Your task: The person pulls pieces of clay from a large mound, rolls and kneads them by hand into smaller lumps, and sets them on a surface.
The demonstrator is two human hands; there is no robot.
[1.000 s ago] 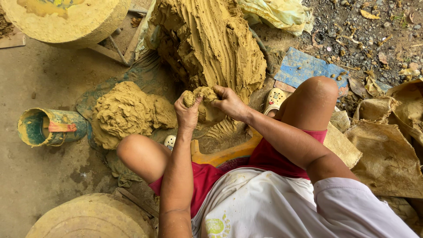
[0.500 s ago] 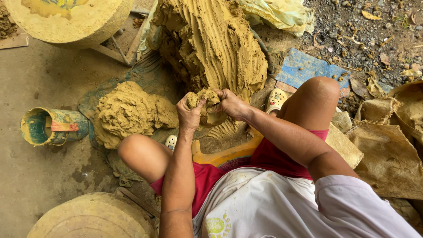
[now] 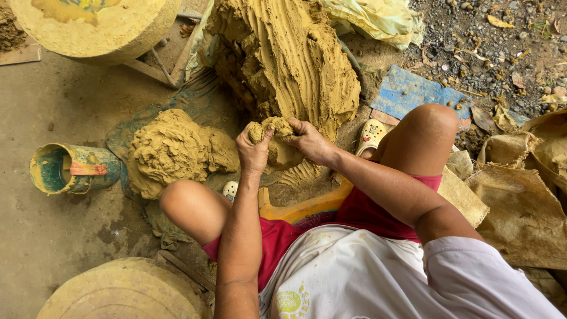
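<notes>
— What do the hands have?
— The left hand [image 3: 253, 152] and right hand [image 3: 308, 142] are both closed around one clay lump [image 3: 270, 127], held between them above the knees.
— And around it?
— A tall ridged clay mound [image 3: 289, 59] just behind, a smaller clay heap [image 3: 171, 150] to the left, then a paint-smeared can [image 3: 68, 169] lying on the floor.

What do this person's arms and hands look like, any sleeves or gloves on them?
No gloves: the left hand and the right hand are bare, as are both forearms. A short white sleeve covers the right upper arm. Yellowish clay smears the fingers. No rings, watch or bracelets show.
</notes>
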